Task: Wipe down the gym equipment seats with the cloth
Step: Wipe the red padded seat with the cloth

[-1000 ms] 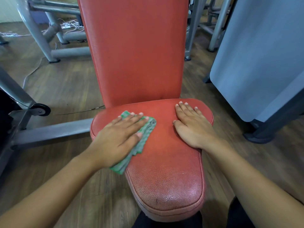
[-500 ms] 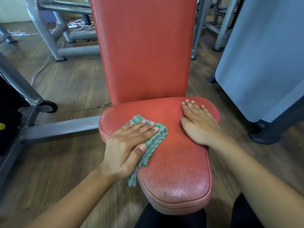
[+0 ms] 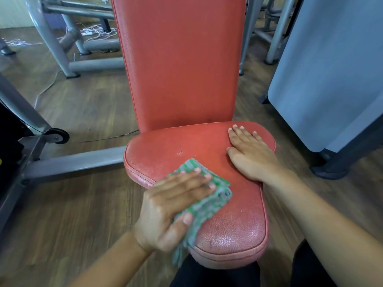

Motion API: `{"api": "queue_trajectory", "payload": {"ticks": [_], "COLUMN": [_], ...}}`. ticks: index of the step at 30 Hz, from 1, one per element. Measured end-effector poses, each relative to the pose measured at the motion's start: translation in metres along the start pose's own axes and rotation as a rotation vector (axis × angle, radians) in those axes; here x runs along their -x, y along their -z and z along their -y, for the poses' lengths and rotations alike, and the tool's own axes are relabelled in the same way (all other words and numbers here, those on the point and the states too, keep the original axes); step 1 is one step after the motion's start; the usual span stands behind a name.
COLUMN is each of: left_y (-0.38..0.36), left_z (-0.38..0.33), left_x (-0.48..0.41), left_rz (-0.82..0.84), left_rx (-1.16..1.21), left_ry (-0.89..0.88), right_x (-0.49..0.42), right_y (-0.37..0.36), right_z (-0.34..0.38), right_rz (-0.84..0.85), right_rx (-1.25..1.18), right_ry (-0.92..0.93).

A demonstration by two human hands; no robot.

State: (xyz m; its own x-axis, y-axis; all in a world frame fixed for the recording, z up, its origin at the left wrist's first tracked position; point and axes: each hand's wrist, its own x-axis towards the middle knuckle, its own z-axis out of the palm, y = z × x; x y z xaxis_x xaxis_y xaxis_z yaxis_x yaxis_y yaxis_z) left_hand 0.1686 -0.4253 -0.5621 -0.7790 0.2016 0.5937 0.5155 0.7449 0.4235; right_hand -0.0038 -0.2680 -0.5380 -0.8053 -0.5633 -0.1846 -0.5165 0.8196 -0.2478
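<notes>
Wood floor [image 3: 83, 104] all round; the red seat [image 3: 238, 224] lies under both palms. My right hand [image 3: 250, 156] braces flat, holding nothing. My left hand [image 3: 172, 204], fingers straight, presses the cloth [image 3: 215, 201] beneath it. I'd press evenly and sweep toward the front lip nearest my wrist.

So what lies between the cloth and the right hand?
Only bare red seat; the cloth and the right hand are apart, in the head view.
</notes>
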Motion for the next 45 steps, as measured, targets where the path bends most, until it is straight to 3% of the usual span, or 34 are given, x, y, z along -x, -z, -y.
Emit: {"api": "queue_trajectory", "payload": {"ticks": [3, 7, 12, 17, 22, 28, 32, 37, 41, 45], "left_y": [0.017, 0.033, 0.01, -0.022, 0.012, -0.002, -0.031, -0.001, 0.018, -0.016], "left_z": [0.035, 0.076, 0.099, 0.083, 0.076, 0.106, 0.086, 0.066, 0.091, 0.096], "left_x": [-0.005, -0.029, -0.08, -0.106, -0.068, -0.097, -0.116, -0.075, -0.074, -0.107], "left_rz": [0.117, 0.329, 0.532, 0.598, 0.644, 0.603, 0.613, 0.632, 0.638, 0.603], "left_rx": [-0.128, -0.417, -0.511, -0.434, -0.378, -0.503, -0.423, -0.347, -0.497, -0.501], "left_ry": [0.118, 0.415, 0.637, 0.581, 0.418, 0.643, 0.582, 0.431, 0.576, 0.658], "right_x": [0.001, 0.0, 0.001, 0.001, 0.0, 0.001, 0.001, 0.001, 0.001, 0.001], "right_y": [0.0, 0.0, 0.0, 0.002, 0.0, 0.001, 0.001, 0.002, 0.001, 0.002], "right_z": [0.0, -0.001, 0.001, 0.001, 0.0, 0.001, 0.002, 0.0, 0.001, 0.001], "right_rz": [-0.006, -0.004, -0.005, -0.011, -0.014, -0.015, -0.015, -0.015, -0.01, -0.014], "right_rx": [0.0, -0.006, -0.002, 0.0, -0.004, -0.003, -0.003, -0.014, -0.012, -0.011], "right_ry": [0.006, 0.009, -0.001, 0.002, 0.004, -0.001, 0.0, 0.006, 0.002, 0.003]}}
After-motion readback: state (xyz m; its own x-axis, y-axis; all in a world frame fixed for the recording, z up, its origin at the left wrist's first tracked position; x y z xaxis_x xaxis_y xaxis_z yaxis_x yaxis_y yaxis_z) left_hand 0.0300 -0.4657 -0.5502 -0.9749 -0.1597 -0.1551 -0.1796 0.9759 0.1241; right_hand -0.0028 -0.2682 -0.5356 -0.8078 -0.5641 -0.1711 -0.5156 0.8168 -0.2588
